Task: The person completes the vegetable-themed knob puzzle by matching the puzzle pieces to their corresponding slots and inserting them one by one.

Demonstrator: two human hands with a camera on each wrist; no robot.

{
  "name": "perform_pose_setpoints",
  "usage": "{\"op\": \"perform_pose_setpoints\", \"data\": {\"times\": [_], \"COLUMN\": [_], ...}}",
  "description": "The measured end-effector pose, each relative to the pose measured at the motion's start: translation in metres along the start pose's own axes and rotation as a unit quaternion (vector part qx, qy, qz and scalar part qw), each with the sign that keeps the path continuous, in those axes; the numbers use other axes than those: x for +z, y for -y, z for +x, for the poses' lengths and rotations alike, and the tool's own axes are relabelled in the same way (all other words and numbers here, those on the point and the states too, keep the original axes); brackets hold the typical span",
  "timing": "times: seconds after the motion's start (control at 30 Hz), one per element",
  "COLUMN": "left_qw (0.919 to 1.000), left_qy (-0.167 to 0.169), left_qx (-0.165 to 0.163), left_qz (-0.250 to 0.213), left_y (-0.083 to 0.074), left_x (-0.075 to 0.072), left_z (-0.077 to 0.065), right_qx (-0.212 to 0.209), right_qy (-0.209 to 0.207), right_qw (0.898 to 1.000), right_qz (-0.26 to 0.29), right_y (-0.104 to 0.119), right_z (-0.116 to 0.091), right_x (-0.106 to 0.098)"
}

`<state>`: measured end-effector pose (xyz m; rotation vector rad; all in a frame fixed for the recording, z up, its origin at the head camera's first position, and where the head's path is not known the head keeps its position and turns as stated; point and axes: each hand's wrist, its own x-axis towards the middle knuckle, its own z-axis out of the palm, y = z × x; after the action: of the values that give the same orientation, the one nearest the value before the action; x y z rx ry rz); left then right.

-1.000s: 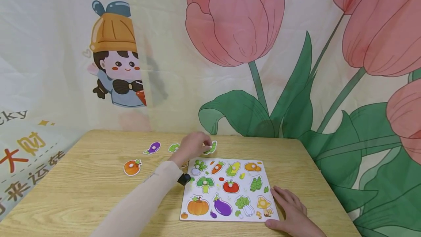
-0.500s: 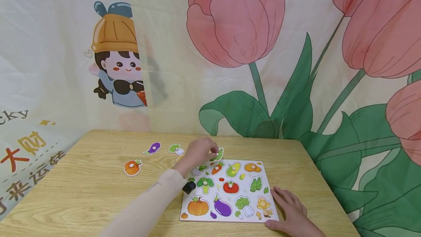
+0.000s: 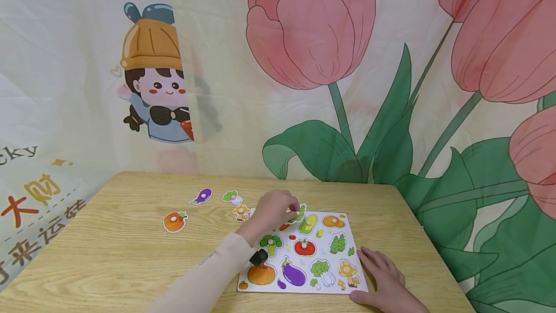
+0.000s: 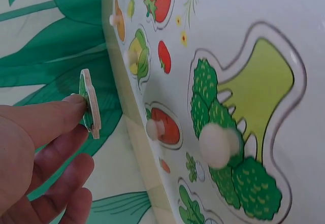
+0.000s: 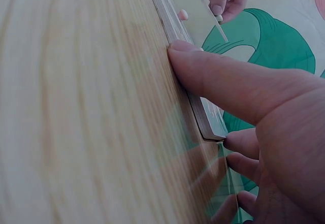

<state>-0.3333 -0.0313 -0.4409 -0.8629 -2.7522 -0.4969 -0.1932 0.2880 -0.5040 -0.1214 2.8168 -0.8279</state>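
Note:
My left hand point(image 3: 270, 210) pinches the knob of a green asparagus puzzle piece point(image 3: 301, 213) above the back part of the white puzzle board point(image 3: 322, 240). Seen from the left wrist, the wooden piece point(image 4: 91, 104) stands on edge between thumb and fingers, clear of the board. At the board's near right corner, my right hand point(image 3: 386, 277) has its thumb against the front edge and its fingers along the right side. Broccoli point(image 3: 271, 242), tomato point(image 3: 304, 246) and corn point(image 3: 309, 224) pieces with knobs sit in the board. The printed asparagus point(image 3: 338, 243) carries no knob.
On the table point(image 3: 108, 255), left of the board, lie loose pumpkin point(image 3: 174, 222), eggplant point(image 3: 201, 196), bok choy point(image 3: 232, 197) and mushroom point(image 3: 241, 213) pieces. A printed curtain point(image 3: 234, 86) hangs behind the table's far edge.
My left hand has carried the asparagus piece right and nearer, from the table behind the board to over the board. The mushroom piece is now uncovered. My right hand stays put.

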Motion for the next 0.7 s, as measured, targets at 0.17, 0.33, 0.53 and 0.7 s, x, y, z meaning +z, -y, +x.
{"op": "perform_pose_setpoints", "data": {"times": [0.17,0.33,0.53,0.7], "left_qw": [0.9999,0.9998,0.9994,0.9986], "left_qy": [0.0,0.0,0.003,-0.005], "left_qx": [0.01,0.019,0.035,0.052], "left_qz": [0.005,0.005,0.005,0.009], "left_y": [-0.008,-0.013,-0.021,-0.028], "left_x": [0.003,0.009,0.012,0.016], "left_z": [-0.002,-0.003,-0.002,-0.001], "right_qx": [0.001,-0.003,-0.007,-0.004], "right_qy": [0.001,0.0,-0.005,-0.003], "right_qw": [1.0,1.0,1.0,1.0], "right_qz": [0.0,0.0,-0.007,-0.006], "right_y": [0.0,0.0,0.0,0.0], "right_z": [0.001,0.0,0.0,0.0], "right_x": [0.0,0.0,0.0,0.0]}}
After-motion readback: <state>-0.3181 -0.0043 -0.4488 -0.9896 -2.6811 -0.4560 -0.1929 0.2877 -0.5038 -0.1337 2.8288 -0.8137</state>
